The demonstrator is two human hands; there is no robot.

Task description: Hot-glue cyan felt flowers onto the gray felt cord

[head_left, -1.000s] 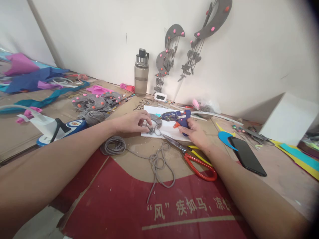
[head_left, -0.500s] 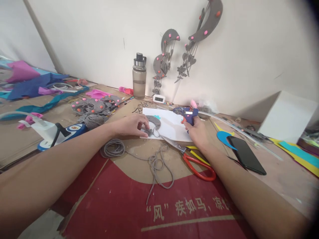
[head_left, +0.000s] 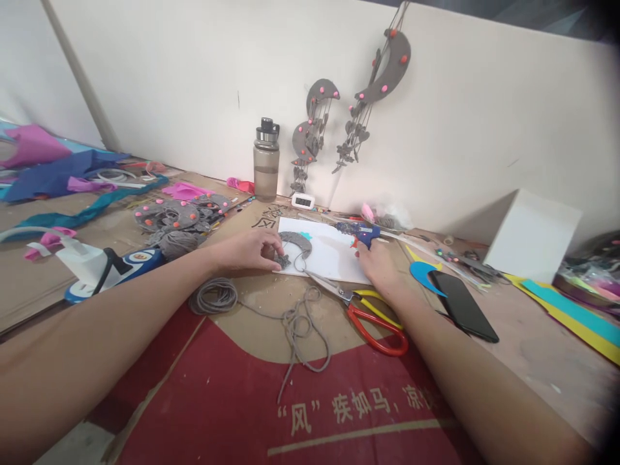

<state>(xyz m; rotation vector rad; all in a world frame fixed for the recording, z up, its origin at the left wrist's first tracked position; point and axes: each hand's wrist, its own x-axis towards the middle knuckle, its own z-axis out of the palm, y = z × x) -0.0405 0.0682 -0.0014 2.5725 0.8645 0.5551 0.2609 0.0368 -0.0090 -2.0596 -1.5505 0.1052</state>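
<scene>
My left hand [head_left: 256, 250] rests at the left edge of the white sheet [head_left: 334, 258], fingers curled with a gap between thumb and forefinger. At its fingertips lies a small dark grey piece [head_left: 283, 260], beside a grey felt crescent [head_left: 299, 241]. Whether the fingertips touch the small piece is hard to see. My right hand [head_left: 376, 259] is closed around the handle of a blue hot glue gun [head_left: 364, 234], low at the sheet's right side, nozzle pointing left. Below the sheet lie scissors [head_left: 375, 329] with red and yellow handles and a loose grey cord [head_left: 303, 323].
A coil of grey cord [head_left: 213, 296] lies by my left forearm, a power strip [head_left: 138, 261] further left. Behind stand a bottle [head_left: 266, 161] and a small clock [head_left: 303, 201]. A phone [head_left: 462, 307] and blue crescent [head_left: 426, 276] lie right. Grey crescent hangings [head_left: 387, 71] hang on the wall.
The glue gun in my right hand has moved lower, towards the tabletop. My left hand stays by the small grey piece. The whole view has tilted up and shifted slightly right.
</scene>
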